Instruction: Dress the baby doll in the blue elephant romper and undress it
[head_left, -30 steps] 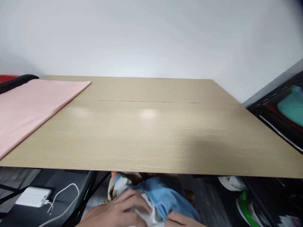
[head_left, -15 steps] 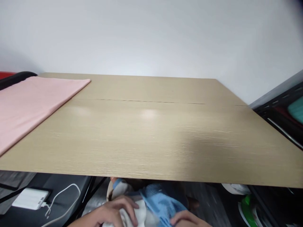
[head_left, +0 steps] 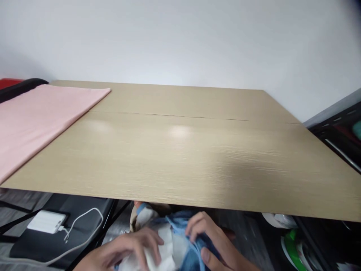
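Observation:
Below the table's front edge, blue cloth and a white piece lie in my lap; I cannot tell what garment or item they belong to. My left hand rests over the white piece with its fingers apart and slightly bent, partly blurred. On the other side, my right hand has its fingers and thumb curled round a gathered fold of the blue cloth. The lower parts of both pieces are cut off by the frame's bottom edge.
A wooden table spans the view before a pale wall. Folded pink cloth lies at its left. Beneath, a white power bank with a cable sits on a black seat. A green roll stands lower right.
My right hand has risen, lifting the edge of the blue cloth. The left hand stays over the white piece, its fingers slightly shifted. The camera view has tilted a little.

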{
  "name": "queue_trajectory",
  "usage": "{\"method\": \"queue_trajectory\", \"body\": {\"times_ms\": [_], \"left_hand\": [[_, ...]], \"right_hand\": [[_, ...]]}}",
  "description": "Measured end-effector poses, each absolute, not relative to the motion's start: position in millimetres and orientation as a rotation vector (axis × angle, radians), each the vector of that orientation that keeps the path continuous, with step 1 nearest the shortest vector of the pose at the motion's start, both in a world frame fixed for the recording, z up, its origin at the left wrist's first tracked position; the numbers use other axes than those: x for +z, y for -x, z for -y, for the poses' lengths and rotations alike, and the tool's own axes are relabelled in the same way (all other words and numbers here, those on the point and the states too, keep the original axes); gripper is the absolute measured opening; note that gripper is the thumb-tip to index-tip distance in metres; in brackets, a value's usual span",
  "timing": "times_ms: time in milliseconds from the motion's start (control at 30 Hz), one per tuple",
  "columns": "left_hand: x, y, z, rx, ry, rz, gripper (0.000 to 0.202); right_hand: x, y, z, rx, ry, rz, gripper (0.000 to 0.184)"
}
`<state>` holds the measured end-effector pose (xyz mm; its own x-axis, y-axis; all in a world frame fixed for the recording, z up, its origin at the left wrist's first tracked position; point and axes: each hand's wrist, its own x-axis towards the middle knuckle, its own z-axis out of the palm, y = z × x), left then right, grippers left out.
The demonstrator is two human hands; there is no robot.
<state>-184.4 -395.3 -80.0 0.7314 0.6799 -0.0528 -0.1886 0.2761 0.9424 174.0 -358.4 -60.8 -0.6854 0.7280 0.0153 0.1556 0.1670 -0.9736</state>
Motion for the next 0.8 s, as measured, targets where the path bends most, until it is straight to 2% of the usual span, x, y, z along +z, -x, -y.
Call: {"method": "queue_trajectory", "body": {"times_ms": [100,167,267,433,533,600,800], "left_hand": [[-88.8,188.8,389.4,0.589,-1.136,-0.835,0.054],[-101.2,194.6,384.5,0.506,-1.188,-1.195,0.051],[-119.9,205.1,377.4,0.233,-1.278,-1.556,0.062],[-128.0,211.8,369.1,-0.042,-1.295,-1.421,0.072],[-129.5,207.9,364.7,-0.01,-1.327,-1.343,0.077],[-135.6,204.2,360.6,0.028,-1.376,-1.284,0.077],[-160.4,192.8,346.6,0.124,-1.446,-1.191,0.069]], "right_hand": [[-59.9,-157.3,352.5,1.603,0.928,2.094,0.05],[-62.8,-146.0,341.9,1.736,0.928,2.175,0.051],[-76.9,-126.8,319.4,1.889,0.96,2.137,0.05],[-131.1,-73.9,284.6,2.099,0.92,2.277,0.027],[-157.8,-41.8,274.2,2.118,0.791,2.366,0.033],[-165.6,-29.6,273.7,2.08,0.743,2.385,0.039],[-159.9,-40.9,289.7,1.911,0.744,2.366,0.023]]}}
